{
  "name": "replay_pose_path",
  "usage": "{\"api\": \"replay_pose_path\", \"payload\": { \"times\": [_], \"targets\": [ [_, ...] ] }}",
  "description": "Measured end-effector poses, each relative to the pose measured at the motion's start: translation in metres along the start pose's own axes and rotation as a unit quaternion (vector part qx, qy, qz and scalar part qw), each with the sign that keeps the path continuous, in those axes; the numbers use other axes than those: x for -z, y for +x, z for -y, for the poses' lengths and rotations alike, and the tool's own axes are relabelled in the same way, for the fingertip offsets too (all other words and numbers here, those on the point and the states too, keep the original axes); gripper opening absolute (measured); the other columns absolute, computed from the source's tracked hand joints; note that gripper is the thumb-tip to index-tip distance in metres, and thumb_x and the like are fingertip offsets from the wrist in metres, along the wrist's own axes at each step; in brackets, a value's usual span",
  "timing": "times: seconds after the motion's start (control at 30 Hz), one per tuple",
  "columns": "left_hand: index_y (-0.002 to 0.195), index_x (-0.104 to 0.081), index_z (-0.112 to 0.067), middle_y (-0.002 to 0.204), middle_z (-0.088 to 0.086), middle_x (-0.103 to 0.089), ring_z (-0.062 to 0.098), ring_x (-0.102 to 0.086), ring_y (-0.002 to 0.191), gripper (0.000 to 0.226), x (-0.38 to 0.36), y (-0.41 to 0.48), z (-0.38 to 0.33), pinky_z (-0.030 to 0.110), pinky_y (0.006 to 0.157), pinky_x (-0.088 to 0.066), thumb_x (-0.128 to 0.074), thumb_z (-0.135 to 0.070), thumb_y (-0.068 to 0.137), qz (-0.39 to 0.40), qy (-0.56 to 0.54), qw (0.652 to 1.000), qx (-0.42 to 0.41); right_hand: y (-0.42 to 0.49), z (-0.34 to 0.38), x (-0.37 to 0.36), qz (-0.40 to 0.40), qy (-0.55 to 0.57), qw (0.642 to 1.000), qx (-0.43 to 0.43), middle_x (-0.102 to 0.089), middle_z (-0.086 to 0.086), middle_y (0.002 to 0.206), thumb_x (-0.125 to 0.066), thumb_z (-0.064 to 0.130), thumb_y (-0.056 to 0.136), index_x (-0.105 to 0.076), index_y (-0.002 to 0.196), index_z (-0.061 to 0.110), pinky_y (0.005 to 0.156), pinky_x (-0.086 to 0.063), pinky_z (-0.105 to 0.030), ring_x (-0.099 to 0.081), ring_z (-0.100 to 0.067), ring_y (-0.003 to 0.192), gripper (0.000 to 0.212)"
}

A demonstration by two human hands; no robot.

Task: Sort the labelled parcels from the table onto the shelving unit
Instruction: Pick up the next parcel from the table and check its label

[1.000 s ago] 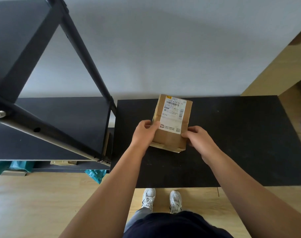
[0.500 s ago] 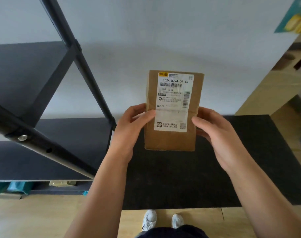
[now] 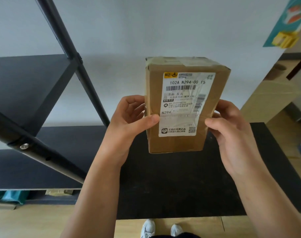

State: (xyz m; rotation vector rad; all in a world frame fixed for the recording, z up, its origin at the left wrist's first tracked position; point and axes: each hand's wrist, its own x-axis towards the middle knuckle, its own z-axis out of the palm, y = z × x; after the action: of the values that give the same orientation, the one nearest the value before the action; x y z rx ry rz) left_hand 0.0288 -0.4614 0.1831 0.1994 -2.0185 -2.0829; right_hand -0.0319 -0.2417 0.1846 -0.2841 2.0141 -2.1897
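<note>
A brown cardboard parcel (image 3: 184, 103) with a white shipping label reading "102A N294-00 15" is held upright in the air above the black table (image 3: 172, 186). My left hand (image 3: 129, 124) grips its left side with the thumb across the front. My right hand (image 3: 232, 133) grips its right side. The label faces me. The black shelving unit (image 3: 31, 93) stands to the left, its shelves bare where visible.
A diagonal black shelf brace (image 3: 67, 54) crosses the upper left. Teal and brown items (image 3: 12, 196) lie under the lowest shelf. A wooden cabinet (image 3: 275, 97) and a teal poster (image 3: 287, 23) are at right. Wooden floor and my shoes (image 3: 161, 229) are below.
Both hands lifted the parcel off the table and raised it closer to the camera, tilting the label toward me. The view has tilted upward.
</note>
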Motion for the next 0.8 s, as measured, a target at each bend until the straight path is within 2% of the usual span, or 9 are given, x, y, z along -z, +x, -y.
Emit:
{"api": "replay_pose_path", "payload": {
  "times": [0.1, 0.23, 0.37, 0.53, 0.67, 0.8],
  "targets": [
    [0.113, -0.056, -0.019, 0.117, 0.001, -0.073, 0.022, -0.066, 0.117, 0.051, -0.001, 0.000, 0.001, 0.043, 0.098, -0.053, -0.078, -0.030, 0.068, 0.003, 0.001, 1.000, -0.002, 0.000, -0.001, 0.002, 0.000, -0.002, 1.000, 0.005, -0.073, -0.005, 0.114, -0.060, 0.015, 0.077, -0.061, 0.119, 0.014, 0.099, -0.050, -0.050, -0.069, -0.021, 0.109, 0.042],
    [0.113, -0.056, -0.017, 0.112, -0.001, -0.075, 0.019, -0.070, 0.109, 0.052, -0.005, -0.002, 0.000, 0.030, 0.086, -0.058, -0.078, -0.032, 0.068, -0.009, -0.004, 1.000, 0.012, 0.000, -0.001, 0.004, -0.001, -0.017, 1.000, -0.004, -0.074, -0.003, 0.113, -0.062, 0.020, 0.078, -0.062, 0.119, 0.016, 0.099, -0.050, -0.049, -0.069, -0.020, 0.108, 0.042],
    [0.115, -0.058, -0.018, 0.110, 0.002, -0.076, 0.020, -0.073, 0.103, 0.049, -0.012, -0.003, 0.000, 0.041, 0.093, -0.057, -0.077, -0.036, 0.074, -0.043, -0.006, 0.998, 0.054, -0.002, -0.002, 0.004, -0.003, -0.037, 0.999, -0.022, -0.076, 0.003, 0.107, -0.066, 0.026, 0.085, -0.065, 0.116, 0.021, 0.096, -0.052, -0.041, -0.071, -0.014, 0.103, 0.031],
    [0.122, -0.058, -0.024, 0.110, -0.001, -0.076, 0.017, -0.073, 0.102, 0.065, -0.022, -0.010, 0.007, 0.046, 0.100, -0.051, -0.078, -0.055, 0.068, -0.067, 0.019, 0.990, 0.124, -0.003, -0.015, 0.006, -0.003, -0.065, 0.996, -0.066, -0.076, 0.011, 0.098, -0.062, 0.027, 0.093, -0.067, 0.109, 0.025, 0.087, -0.051, -0.028, -0.071, -0.003, 0.094, 0.017],
    [0.123, -0.057, -0.024, 0.109, -0.002, -0.076, 0.017, -0.073, 0.102, 0.073, -0.030, -0.024, 0.022, 0.047, 0.101, -0.051, -0.078, -0.053, 0.058, -0.091, 0.029, 0.981, 0.166, -0.006, -0.034, 0.009, 0.011, -0.086, 0.991, -0.101, -0.076, 0.014, 0.097, -0.063, 0.033, 0.092, -0.068, 0.109, 0.028, 0.077, -0.048, -0.020, -0.070, 0.000, 0.093, 0.019],
    [0.125, -0.056, -0.022, 0.113, 0.000, -0.074, 0.018, -0.072, 0.105, 0.078, -0.033, -0.051, 0.041, 0.046, 0.100, -0.052, -0.080, -0.051, 0.057, -0.124, 0.017, 0.974, 0.191, -0.016, -0.050, 0.010, 0.041, -0.112, 0.986, -0.113, -0.074, 0.011, 0.104, -0.061, 0.036, 0.093, -0.066, 0.115, 0.026, 0.075, -0.046, -0.019, -0.067, -0.002, 0.098, 0.025]
  ]
}}
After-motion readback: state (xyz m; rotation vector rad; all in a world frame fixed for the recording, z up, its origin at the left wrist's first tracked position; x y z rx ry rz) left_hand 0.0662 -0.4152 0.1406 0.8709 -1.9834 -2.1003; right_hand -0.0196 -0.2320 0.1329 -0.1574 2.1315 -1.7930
